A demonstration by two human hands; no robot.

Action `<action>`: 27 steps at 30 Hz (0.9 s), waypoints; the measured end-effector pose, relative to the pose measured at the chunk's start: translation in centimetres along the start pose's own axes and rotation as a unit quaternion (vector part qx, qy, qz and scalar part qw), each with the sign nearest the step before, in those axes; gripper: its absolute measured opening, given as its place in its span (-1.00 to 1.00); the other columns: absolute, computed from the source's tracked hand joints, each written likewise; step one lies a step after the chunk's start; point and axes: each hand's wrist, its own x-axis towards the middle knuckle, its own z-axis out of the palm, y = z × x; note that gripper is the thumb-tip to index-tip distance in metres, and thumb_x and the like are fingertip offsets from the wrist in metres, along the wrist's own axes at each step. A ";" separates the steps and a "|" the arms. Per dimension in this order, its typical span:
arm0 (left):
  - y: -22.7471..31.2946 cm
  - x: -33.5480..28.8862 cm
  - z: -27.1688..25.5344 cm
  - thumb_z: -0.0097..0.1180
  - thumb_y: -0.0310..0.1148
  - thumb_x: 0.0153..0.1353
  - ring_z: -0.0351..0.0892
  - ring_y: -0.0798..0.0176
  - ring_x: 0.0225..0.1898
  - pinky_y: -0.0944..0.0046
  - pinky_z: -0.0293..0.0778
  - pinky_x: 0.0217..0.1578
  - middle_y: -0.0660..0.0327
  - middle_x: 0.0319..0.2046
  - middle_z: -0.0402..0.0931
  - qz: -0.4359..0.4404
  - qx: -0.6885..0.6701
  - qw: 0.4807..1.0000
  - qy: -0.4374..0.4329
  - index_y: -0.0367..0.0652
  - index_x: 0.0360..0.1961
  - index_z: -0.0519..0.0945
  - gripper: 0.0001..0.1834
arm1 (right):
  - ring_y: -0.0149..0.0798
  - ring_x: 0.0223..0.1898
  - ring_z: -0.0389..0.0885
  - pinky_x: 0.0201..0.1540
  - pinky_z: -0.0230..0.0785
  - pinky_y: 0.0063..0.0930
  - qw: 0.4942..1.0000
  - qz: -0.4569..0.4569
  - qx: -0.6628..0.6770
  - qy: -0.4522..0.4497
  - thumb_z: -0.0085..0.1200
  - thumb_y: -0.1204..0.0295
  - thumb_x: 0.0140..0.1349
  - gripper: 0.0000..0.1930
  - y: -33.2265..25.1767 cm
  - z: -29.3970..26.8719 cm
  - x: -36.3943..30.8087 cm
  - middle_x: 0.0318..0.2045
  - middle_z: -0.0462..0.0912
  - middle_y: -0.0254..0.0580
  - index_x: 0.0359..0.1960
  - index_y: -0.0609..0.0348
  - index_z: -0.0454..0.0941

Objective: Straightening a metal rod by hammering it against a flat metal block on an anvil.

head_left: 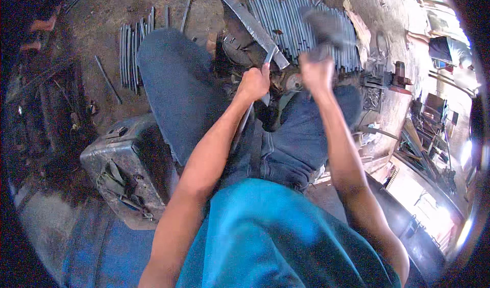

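I had the left hand (253,85) gripping a rod (269,57); the right hand (317,73) clutched what seemed, through blur, a hammer (322,28); poor aim risked bruised knuckles.

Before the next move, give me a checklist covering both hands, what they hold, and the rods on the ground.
1. Left hand grip on the metal bar: ok, closed around it.
2. Right hand grip on the hammer: ok, closed on the handle.
3. Hammer head sharp in view: not ok, blurred.
4. Bar tip touching the slab: cannot tell.
5. Rods all grouped: not ok, one rod lies apart at left.
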 end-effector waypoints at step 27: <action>-0.5 -0.3 0.3 -0.29 0.03 0.34 0.49 -0.39 -0.19 -0.15 0.37 -0.03 -0.39 -0.41 0.48 0.020 0.010 1.000 0.010 -0.49 -0.43 0.59 -0.31 | 0.01 -0.40 0.67 -0.34 0.43 -0.17 0.908 0.317 -0.014 -0.274 0.20 0.29 -0.10 -0.64 0.0 1.4 -0.5 -0.53 0.61 0.22 -0.42 0.43 0.59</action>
